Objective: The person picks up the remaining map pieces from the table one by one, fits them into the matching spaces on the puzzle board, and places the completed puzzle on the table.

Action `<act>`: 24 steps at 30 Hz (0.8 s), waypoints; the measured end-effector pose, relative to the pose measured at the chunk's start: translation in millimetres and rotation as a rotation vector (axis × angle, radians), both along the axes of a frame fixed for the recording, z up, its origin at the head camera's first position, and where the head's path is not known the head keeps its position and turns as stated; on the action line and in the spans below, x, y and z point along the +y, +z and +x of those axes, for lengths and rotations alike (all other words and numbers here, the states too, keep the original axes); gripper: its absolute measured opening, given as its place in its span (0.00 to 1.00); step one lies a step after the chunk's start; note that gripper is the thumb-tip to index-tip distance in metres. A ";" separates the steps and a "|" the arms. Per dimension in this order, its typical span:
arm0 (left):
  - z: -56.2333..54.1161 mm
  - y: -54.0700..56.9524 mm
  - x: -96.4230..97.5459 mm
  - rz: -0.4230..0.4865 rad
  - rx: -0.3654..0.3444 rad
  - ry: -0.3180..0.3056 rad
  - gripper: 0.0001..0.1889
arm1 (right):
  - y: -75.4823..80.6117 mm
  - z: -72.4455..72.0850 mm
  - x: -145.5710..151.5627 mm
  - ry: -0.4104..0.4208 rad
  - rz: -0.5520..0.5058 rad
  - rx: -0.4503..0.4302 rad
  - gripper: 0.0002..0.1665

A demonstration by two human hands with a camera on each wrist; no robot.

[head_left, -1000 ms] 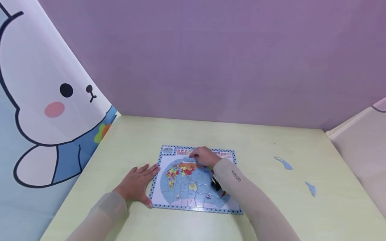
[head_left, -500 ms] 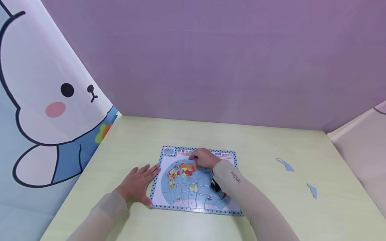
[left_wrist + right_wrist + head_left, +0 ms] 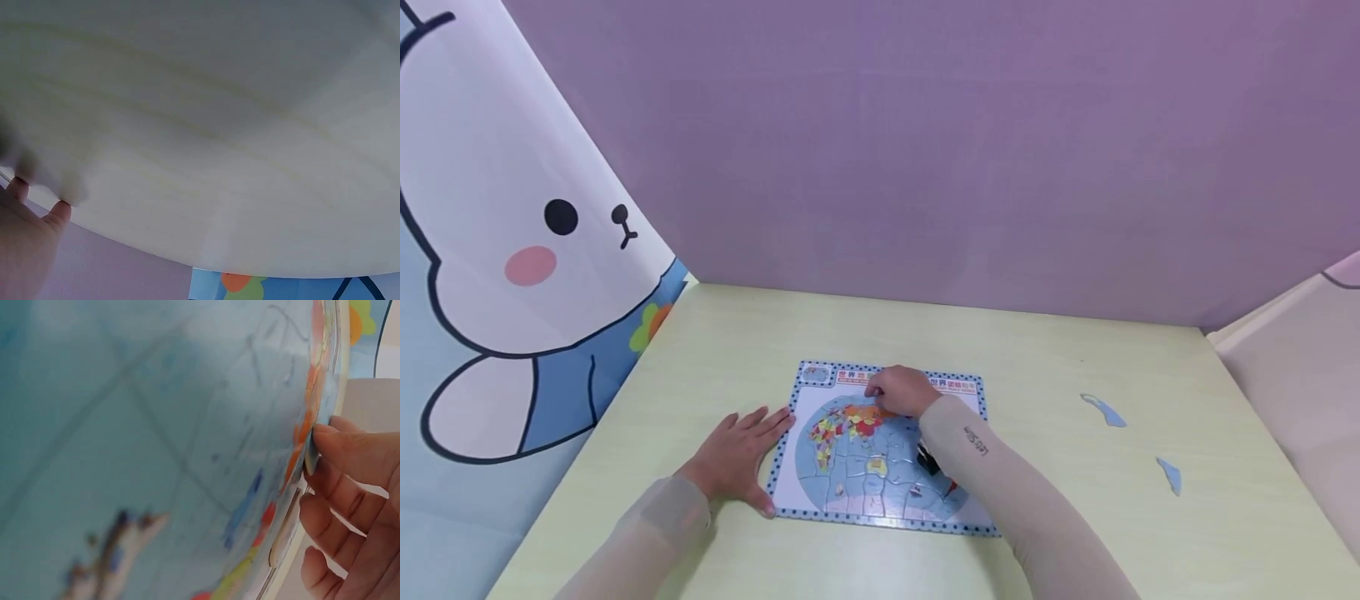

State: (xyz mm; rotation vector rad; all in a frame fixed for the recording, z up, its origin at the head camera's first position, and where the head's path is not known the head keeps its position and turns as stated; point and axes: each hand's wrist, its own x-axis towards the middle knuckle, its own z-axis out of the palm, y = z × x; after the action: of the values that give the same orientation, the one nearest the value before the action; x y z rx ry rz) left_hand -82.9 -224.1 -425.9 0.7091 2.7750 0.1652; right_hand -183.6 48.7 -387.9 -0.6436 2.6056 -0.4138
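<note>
A world map jigsaw puzzle (image 3: 855, 462) with a blue dotted border lies on the table. My left hand (image 3: 733, 458) is spread flat, thumb and fingertips at the board's left edge. In the left wrist view, the left hand (image 3: 28, 234) shows only in part at the lower left. My right hand (image 3: 906, 392) reaches over the top of the map. In the right wrist view, thumb and index finger of the right hand (image 3: 356, 481) pinch a thin puzzle piece (image 3: 310, 453) at the map's upper rim, while the other fingers curl loosely. My right forearm hides the board's right part.
Two loose blue puzzle pieces lie to the right: a longer piece (image 3: 1103, 410) and a smaller piece (image 3: 1169, 476). Behind the pale table (image 3: 760, 325) rises a purple backdrop (image 3: 925, 167). A cartoon-printed cloth (image 3: 490, 200) hangs along the left side.
The blue piece under my right fingers stood out at the map's top and now lies down in line with its rim. My left hand stays in place.
</note>
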 end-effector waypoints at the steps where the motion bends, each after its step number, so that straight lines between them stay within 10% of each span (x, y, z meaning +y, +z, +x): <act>1: 0.0 -0.2 0.2 0.002 -0.003 0.004 0.67 | 0.2 -0.1 -0.3 0.010 0.006 0.012 0.11; 24: 2.2 2.6 2.3 0.013 -0.034 0.042 0.66 | -1.0 4.6 -3.6 0.010 0.032 0.061 0.12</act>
State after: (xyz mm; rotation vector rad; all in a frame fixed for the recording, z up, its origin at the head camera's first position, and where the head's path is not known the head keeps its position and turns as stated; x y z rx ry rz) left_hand -80.8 -221.8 -423.3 0.6452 2.7606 0.2018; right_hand -179.0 45.1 -388.9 -0.6685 2.6601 -0.3538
